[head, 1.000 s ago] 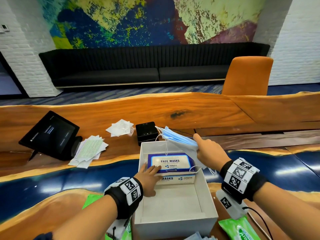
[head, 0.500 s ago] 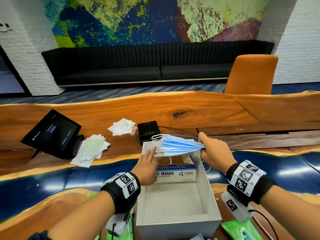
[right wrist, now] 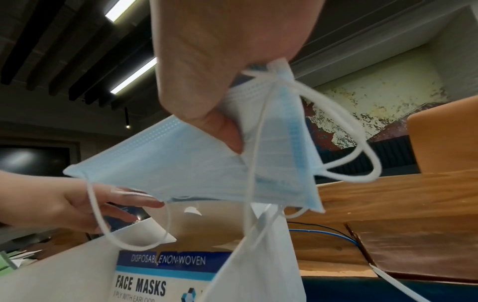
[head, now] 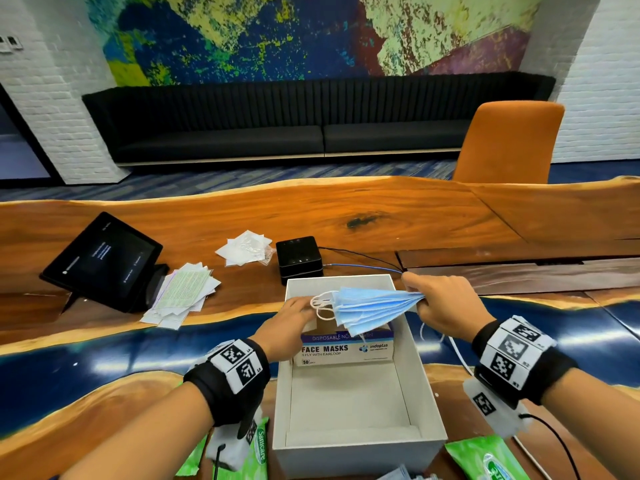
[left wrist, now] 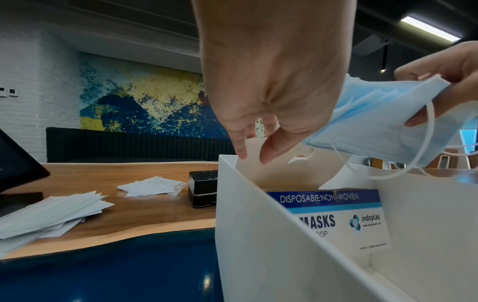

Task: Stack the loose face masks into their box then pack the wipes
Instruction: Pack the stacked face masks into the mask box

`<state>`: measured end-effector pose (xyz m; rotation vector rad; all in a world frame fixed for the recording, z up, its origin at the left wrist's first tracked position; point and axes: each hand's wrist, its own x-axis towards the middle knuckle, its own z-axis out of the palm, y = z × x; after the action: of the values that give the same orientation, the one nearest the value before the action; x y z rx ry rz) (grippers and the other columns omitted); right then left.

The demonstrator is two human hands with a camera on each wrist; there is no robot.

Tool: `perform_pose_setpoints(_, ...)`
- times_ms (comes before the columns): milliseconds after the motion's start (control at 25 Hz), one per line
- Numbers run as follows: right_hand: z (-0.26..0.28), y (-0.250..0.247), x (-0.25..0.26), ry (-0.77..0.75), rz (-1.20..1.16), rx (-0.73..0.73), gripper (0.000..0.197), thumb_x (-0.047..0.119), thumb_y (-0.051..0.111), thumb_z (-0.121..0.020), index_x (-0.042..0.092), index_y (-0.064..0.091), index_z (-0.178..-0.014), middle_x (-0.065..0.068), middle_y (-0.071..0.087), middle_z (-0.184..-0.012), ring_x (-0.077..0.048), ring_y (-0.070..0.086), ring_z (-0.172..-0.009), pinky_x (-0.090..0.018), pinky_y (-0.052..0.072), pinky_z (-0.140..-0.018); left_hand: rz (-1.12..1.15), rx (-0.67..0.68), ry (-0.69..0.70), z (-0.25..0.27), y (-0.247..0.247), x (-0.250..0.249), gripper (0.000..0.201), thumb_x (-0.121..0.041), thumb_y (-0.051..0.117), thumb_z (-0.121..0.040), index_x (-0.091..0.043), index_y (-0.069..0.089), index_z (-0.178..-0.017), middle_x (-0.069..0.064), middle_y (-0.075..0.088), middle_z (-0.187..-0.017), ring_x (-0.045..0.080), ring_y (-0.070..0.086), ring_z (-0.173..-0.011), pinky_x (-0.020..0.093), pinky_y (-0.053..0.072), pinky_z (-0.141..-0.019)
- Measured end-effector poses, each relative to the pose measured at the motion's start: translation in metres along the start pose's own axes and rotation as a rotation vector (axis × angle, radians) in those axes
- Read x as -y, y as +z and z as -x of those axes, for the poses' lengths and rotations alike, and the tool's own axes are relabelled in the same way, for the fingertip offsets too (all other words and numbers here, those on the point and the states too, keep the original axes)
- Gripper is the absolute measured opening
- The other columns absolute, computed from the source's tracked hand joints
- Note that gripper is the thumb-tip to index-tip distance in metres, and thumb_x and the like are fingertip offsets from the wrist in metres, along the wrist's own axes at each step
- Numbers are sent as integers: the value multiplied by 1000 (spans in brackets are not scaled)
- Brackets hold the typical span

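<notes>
Masks lowered over mask box; right hand pinches them; left hand fingers straight, lifting flap.

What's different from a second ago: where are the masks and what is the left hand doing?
The right hand has swung the masks from behind the mask box to over its opening, fanned flat. The left hand left the closed lid, which now stands open, and holds its flap back. The right hand's grip, the white bin and the wipes are unchanged.
</notes>
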<state>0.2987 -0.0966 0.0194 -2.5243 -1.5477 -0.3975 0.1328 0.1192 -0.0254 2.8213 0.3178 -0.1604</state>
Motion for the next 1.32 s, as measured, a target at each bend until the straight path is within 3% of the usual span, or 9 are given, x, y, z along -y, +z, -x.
perform_pose_setpoints(200, 0, 6, 1, -184, 16, 46, 34, 10, 53, -47, 25, 39, -75, 5, 57, -52, -19, 49, -39, -14, 2, -40, 94, -37, -32, 1, 2, 7, 69, 6, 49, -87, -24, 29, -146, -4, 23, -153, 16, 18, -140, 26, 27, -110)
perform_pose_setpoints(360, -3, -1, 7, -258, -43, 38, 23, 8, 53, -50, 22, 53, -68, 8, 58, -51, -18, 50, -40, -14, 7, -38, 54, -9, 4, 1, 0, 4, 69, -2, 53, -90, -25, 23, -148, -2, 19, -154, 19, 15, -142, 29, 24, -113)
perform_pose_setpoints(480, -8, 6, 18, -244, 33, 62, 20, 11, 47, -57, 23, 53, -71, 5, 58, -47, -20, 50, -34, -9, -2, -44, 91, -37, -1, 2, -5, -3, 77, 13, 45, -85, -25, 24, -148, -2, 21, -153, 17, 16, -141, 25, 23, -112)
perform_pose_setpoints(600, -21, 16, 30, -179, 145, 66, 24, 6, 52, -66, 17, 55, -87, -2, 64, -58, -26, 60, -49, -17, 1, -43, 118, -31, 10, 2, -8, -9, 74, 11, 47, -86, -24, 25, -148, -1, 24, -151, 18, 20, -140, 27, 23, -113)
perform_pose_setpoints(760, -28, 26, 48, -157, 237, 145, 42, 6, 72, -46, 19, 51, -81, -2, 55, -41, -20, 47, -29, -16, -1, -40, 166, 7, 17, 1, -7, -8, 73, 9, 48, -85, -21, 27, -147, 1, 26, -150, 21, 25, -137, 29, 27, -113)
perform_pose_setpoints(880, -30, 37, 54, -209, 227, 164, 40, 1, 76, -55, 13, 61, -90, -3, 66, -63, -23, 57, -40, -17, -1, -41, 196, 39, -13, 3, -8, -6, 73, 7, 47, -83, -20, 26, -147, 0, 24, -150, 19, 23, -138, 27, 27, -113)
perform_pose_setpoints(960, -27, 30, 60, -218, 201, 181, 47, 0, 83, -40, 15, 60, -79, -2, 60, -66, -19, 43, -28, -16, -9, -43, 215, 30, -25, 5, -10, -7, 70, 1, 47, -85, -19, 25, -148, 0, 23, -150, 18, 22, -139, 26, 25, -113)
perform_pose_setpoints(1080, -33, 28, 60, -385, 158, 137, 61, 6, 87, -37, 22, 46, -81, 0, 53, -68, -16, 27, -26, -15, -13, -42, 243, 39, -32, 5, -11, -7, 69, -2, 47, -85, -20, 24, -148, -1, 22, -151, 17, 25, -138, 24, 26, -111)
perform_pose_setpoints(1320, -41, 28, 72, -343, 168, 173, 69, 14, 91, -33, 21, 44, -84, -1, 52, -65, -15, 36, -25, -18, -4, -36, 340, 90, -52, 6, -18, -13, 69, -8, 54, -86, -16, 24, -147, 0, 23, -148, 17, 32, -132, 19, 32, -100)
